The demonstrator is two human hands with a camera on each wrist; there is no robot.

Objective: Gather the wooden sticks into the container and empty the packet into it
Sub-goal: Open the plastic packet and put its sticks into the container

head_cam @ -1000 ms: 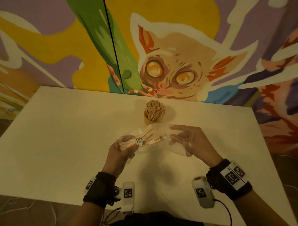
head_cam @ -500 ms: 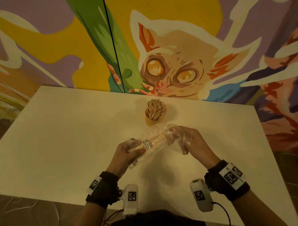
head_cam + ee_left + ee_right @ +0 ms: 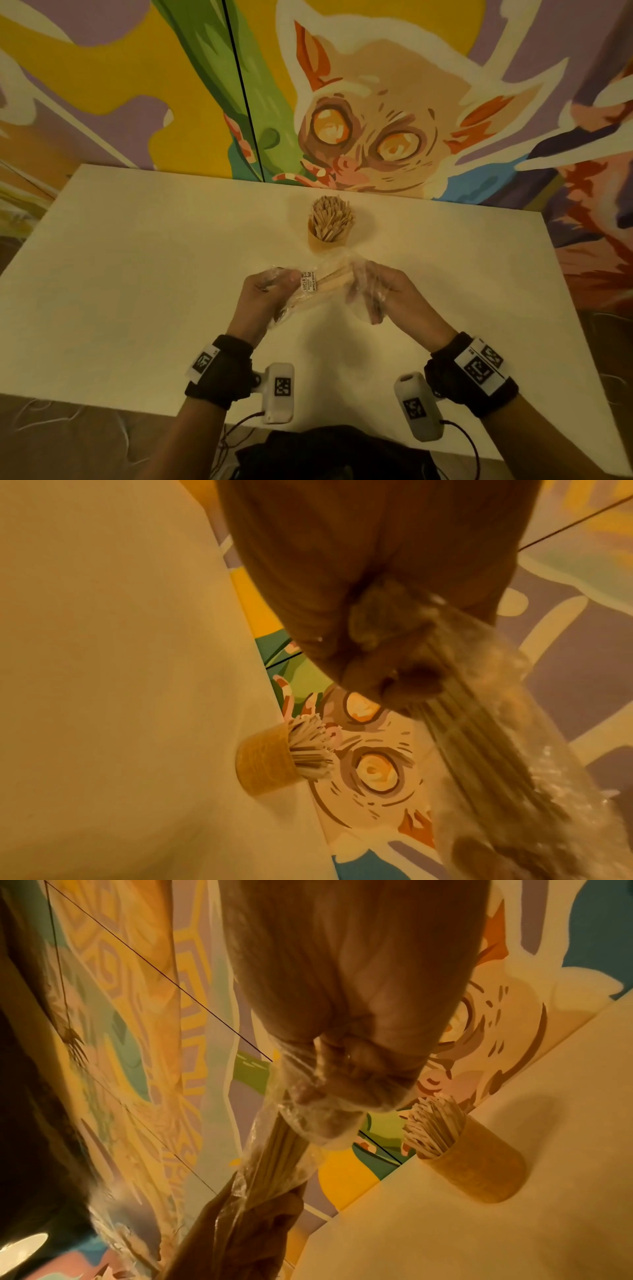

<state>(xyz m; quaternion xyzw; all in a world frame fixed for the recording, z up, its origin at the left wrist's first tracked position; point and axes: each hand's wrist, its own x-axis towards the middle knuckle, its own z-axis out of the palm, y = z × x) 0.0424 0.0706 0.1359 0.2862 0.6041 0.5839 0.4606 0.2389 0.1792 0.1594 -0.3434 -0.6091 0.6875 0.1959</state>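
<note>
Hands hold a clear plastic packet (image 3: 329, 291) of pale wooden sticks above the white table (image 3: 137, 274): the left hand (image 3: 263, 301) curls its fingers round the near end, and the right hand (image 3: 383, 294) pinches the crinkled far end. Just beyond stands the tan cylindrical container (image 3: 327, 240), crammed with upright wooden sticks (image 3: 331, 219).

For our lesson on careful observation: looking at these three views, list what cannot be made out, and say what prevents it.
- Label on the packet: head view, print too small to read.
- Whether the packet's end is open: all views, crumpled plastic and the right hand cover it.
- Left hand fingertips: left wrist view, blurred and dark.
- Stick count in the container: too many, too fine.
</note>
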